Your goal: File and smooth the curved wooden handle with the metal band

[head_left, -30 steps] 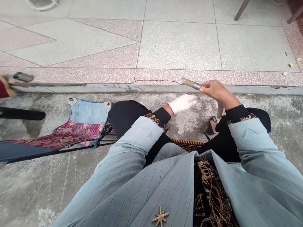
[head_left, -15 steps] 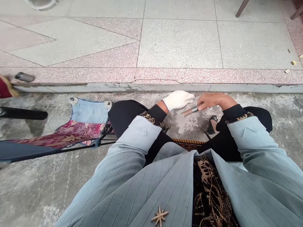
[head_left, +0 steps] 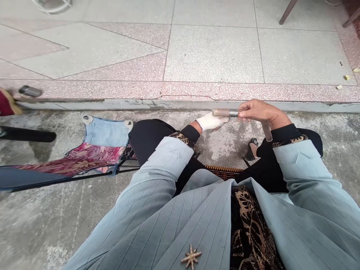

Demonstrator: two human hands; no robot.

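My right hand [head_left: 254,112] is bare and closed around a stick-like tool [head_left: 221,112] with a band of silvery wire wound about it. One end of the tool points left. A brownish bar end [head_left: 267,132] shows below my right wrist; whether it belongs to the same tool I cannot tell. My left hand [head_left: 212,121], in a white knitted glove, lies just under the tool's left end. Its fingers are drawn together, and a thin dark edge shows beneath them, too small to name. Whether tool and glove touch is unclear.
A pale tiled step edge [head_left: 180,105] runs across in front of my hands. To the left stand a folding fabric chair [head_left: 104,133] and a dark metal tube [head_left: 29,91]. A black shoe [head_left: 252,148] rests on the concrete between my legs. A chair leg [head_left: 287,12] is at upper right.
My right hand has risen and moved slightly right, swinging the tool from a downward slant to nearly level. My left hand has lowered slightly, beneath the tool's left end.
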